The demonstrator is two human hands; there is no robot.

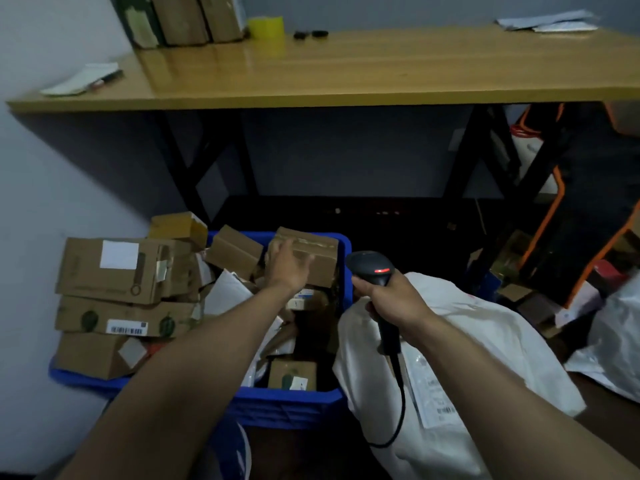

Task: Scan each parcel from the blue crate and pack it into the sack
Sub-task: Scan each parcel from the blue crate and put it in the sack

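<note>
Cardboard parcel (320,252) touches left hand (287,268); right hand (391,296) grips scanner (369,265) beside it.

Brown cardboard parcels (107,268) overfill the blue crate (287,403) beside the white sack (485,341).

Blue crate (294,403), white sack (485,341), brown parcels (104,268), black scanner (372,268)
</note>
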